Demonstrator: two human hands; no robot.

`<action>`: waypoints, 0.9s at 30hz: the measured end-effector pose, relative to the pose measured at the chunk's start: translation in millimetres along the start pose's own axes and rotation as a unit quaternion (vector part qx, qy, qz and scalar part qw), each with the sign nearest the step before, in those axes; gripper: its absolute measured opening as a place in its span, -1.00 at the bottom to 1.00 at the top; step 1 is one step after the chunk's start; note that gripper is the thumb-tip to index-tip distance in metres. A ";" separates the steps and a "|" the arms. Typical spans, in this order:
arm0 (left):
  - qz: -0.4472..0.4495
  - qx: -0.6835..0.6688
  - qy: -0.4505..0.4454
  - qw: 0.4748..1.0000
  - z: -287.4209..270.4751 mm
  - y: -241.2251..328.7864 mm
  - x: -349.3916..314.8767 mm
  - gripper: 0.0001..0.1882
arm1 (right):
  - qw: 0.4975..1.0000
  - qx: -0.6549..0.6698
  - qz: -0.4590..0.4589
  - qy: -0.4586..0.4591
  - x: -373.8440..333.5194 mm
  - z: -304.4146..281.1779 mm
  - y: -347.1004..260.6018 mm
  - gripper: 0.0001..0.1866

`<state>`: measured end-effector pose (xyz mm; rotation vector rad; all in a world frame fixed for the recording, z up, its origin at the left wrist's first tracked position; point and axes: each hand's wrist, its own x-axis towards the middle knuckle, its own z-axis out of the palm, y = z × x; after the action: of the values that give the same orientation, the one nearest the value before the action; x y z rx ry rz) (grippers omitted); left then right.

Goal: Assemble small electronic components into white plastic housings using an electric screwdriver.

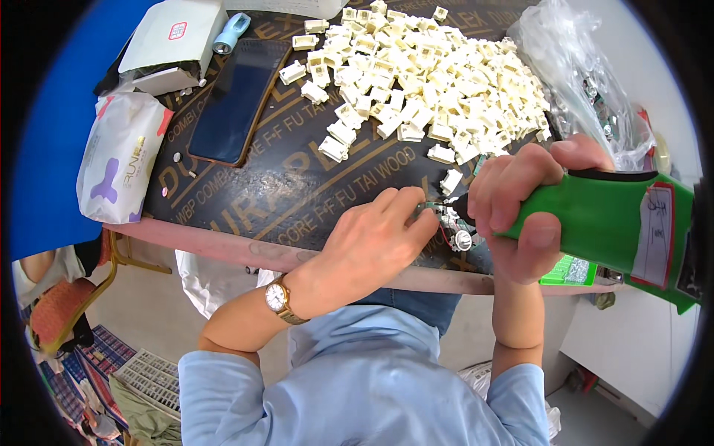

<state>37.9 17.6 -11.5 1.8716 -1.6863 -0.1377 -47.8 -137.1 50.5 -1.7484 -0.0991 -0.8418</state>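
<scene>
Table (275, 201): dark, smooth sheet with gold lettering in slanting bands, dull pink front edge, curved by the lens.

Left hand (379, 234): low over the table near its front edge, knuckles bent, thumb and forefinger pinched at a small wired assembly (444, 214). Thin red and pale wires there, plus a greenish sliver at the fingertips. White round piece (462, 240), cup-like, beside it. Gold-toned watch (277, 297) with pale dial on that wrist.

Right hand (520, 208): fingers wrapped round the front of a green power tool (595, 212), thick-bodied, hard-shelled, paper label toward the rear. Dark tapered nose aims left at the assembly; cannot tell whether the tip touches.

Beyond: broad heap of cream plastic housings (446, 82), small, boxy, hollow, matte; strays at the near edge. Crinkled clear bag (569, 63) to the right.

Left side: flat glossy phone (239, 97); soft white tissue pack (123, 167), film-wrapped; white carton (171, 37), square-cornered. Bright green tray (569, 271) under the tool.
</scene>
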 end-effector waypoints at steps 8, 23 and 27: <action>0.040 -0.082 0.012 0.996 -4.4 -11.6 1.1 -0.89 | 0.995 0.052 0.072 -0.040 -4.0 8.4 -2.5 -0.29; -0.071 0.022 0.119 0.990 -55.5 -17.5 -37.5 -0.70 | 0.990 0.089 -0.075 0.082 -3.5 -40.1 -16.7 -0.10; -0.025 0.077 0.042 0.996 -56.7 -10.4 6.3 -0.70 | 0.986 0.111 -0.067 0.106 -5.2 -39.7 -12.9 -0.12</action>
<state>74.2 32.4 31.1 2.0038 -1.6344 0.0526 -76.9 -165.2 62.1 -1.4484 -0.1645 -1.0683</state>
